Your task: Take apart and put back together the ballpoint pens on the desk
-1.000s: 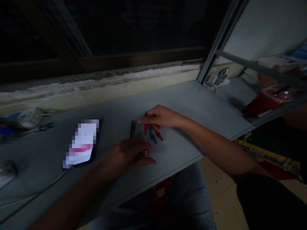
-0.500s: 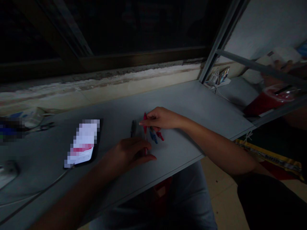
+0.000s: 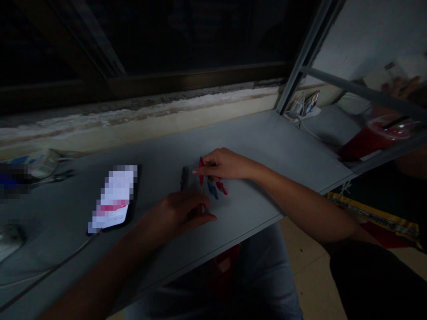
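Now, one red pen point(image 3: 201, 174) tight in left hand point(image 3: 176, 214) and right hand point(image 3: 224, 164) fingers, one black pen point(image 3: 184, 177) beside.

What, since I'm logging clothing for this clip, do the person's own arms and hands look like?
Both forearms are bare: no sleeves, gloves or watch. The left hand and right hand show no rings or markings that the dim light reveals. Above the elbow the right arm meets a dark garment, perhaps a short sleeve.

We note both forearms bare down to the left hand point(image 3: 173, 215) and right hand point(image 3: 227, 164); a black sleeve point(image 3: 373, 280) on the right upper arm; pale grey-blue trousers point(image 3: 267, 275).
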`<state>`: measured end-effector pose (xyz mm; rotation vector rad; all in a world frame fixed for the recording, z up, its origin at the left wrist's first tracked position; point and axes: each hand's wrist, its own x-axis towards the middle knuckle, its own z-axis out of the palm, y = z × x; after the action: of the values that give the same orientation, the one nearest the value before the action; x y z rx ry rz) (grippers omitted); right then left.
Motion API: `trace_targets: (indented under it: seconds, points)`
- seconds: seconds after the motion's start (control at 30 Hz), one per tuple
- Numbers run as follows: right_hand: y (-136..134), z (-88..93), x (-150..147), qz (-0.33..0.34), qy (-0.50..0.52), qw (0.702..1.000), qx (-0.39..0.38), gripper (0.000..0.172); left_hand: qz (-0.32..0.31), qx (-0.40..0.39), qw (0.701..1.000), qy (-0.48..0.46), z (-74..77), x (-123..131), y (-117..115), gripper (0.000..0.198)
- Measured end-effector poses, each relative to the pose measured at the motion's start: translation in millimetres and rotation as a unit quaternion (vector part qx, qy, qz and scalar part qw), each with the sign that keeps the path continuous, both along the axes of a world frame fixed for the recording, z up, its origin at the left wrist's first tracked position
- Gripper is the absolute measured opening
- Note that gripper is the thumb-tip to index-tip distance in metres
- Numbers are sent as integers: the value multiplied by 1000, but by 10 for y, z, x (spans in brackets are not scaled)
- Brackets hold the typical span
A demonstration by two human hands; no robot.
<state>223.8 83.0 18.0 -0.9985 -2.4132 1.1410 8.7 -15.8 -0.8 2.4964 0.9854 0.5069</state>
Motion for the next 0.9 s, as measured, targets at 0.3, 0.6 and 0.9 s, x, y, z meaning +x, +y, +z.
trace_targets:
  seconds: [0.3, 0.6, 0.9]
  points:
    - [12, 10, 16, 7, 4, 1000, 29, 41, -6, 3, 1000, 1, -17, -2, 36, 27]
    - [33, -26, 16, 16, -3, 998, 59, 44, -5, -3, 999, 36, -14, -3, 53, 24]
    - [41, 6, 26, 9, -15, 997, 81, 30, -3, 76, 995, 63, -71, 5, 116, 25]
